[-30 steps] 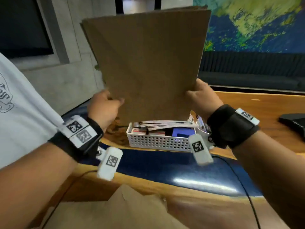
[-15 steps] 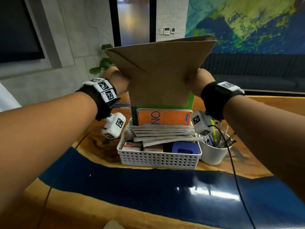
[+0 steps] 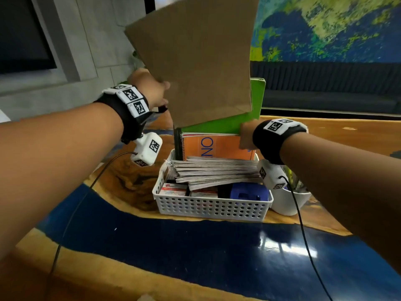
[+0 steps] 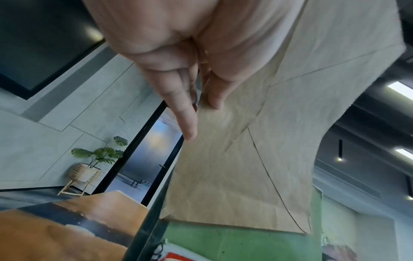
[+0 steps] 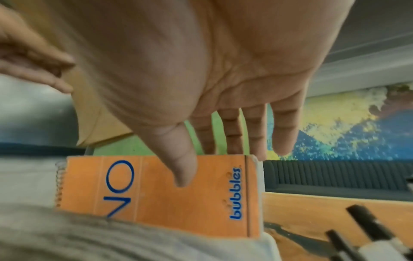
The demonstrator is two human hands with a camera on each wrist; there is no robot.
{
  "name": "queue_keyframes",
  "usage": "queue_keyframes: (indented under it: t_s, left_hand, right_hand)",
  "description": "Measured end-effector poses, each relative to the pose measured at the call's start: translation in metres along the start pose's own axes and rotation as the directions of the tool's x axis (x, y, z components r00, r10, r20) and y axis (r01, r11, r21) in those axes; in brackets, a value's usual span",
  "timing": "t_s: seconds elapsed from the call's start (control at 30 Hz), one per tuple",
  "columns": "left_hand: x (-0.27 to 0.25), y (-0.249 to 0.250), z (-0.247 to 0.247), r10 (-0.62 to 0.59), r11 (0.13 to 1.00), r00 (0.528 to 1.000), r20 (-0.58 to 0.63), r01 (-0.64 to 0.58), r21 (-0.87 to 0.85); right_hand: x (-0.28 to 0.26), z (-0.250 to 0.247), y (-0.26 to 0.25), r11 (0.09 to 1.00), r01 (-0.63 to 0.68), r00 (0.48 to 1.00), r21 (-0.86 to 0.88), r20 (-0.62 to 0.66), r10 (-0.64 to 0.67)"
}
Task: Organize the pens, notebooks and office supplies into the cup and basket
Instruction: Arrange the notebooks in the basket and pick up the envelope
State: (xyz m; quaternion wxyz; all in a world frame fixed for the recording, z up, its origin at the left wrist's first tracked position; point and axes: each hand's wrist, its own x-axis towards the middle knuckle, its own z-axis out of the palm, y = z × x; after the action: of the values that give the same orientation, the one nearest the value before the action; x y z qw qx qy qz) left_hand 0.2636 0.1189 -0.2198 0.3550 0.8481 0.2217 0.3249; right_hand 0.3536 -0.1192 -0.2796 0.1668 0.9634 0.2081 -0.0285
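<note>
left hand pinches the left edge of the brown envelope, thumb in front and fingers behind, clear in the left wrist view, and it hangs in the air above the white basket. its long axis runs tilted, top leaning toward 1 o'clock, bottom edge pointing down at 6 toward the back of the basket. the lower corner sits in front of the green folder that stands upright at the basket's far side.

right hand is lower, at 4 o'clock from the envelope. its fingers reach down straight behind the orange notebook with the thumb on its front cover, so it looks like it's parting the upright books to make a slot. that's a judgement, not a certainty.

the gap lies straight below the envelope, so the drop wants the sheet turned upright and slid down between folder and notebook. left hand is the one carrying it.

the envelope looks thin, flat, creased with a diagonal flap seam, and floppy enough to buckle if it catches. a stack of booklets lies flat in front, and the white cup with pens stands at the basket's 3 o'clock.
</note>
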Motion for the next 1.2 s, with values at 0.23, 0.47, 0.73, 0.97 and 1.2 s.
queue_keyframes:
  t_s: [0.23, 0.47, 0.73, 0.97, 1.2]
  left_hand:
    - [-0.006, -0.005, 0.016, -0.091, 0.991, 0.992, 0.09, 0.099, -0.086]
    - [-0.045, -0.038, 0.057, -0.014, 0.983, 0.955, 0.298, -0.041, 0.179]
    - [-0.041, -0.045, 0.072, 0.143, 0.797, 0.885, 0.444, -0.369, 0.478]
    - [-0.04, -0.048, 0.074, -0.06, 0.95, 0.951, 0.303, -0.039, 0.309]
    - [-0.154, -0.04, 0.0, -0.096, 0.922, 0.886, 0.453, 0.251, -0.296]
  right_hand:
    - [0.001, 0.004, 0.006, 0.99, 0.132, 0.99, -0.049, 0.055, -0.129]
    - [0.005, -0.007, 0.03, 0.994, 0.105, 0.993, 0.044, -0.066, -0.102]
    - [-0.023, -0.056, 0.052, 0.879, 0.244, 0.828, 0.41, -0.56, 0.031]
    - [-0.004, -0.05, 0.024, 0.873, 0.206, 0.917, 0.442, -0.4, -0.013]
    - [-0.065, -0.033, 0.013, 0.693, 0.322, 0.875, 0.645, -0.482, 0.041]
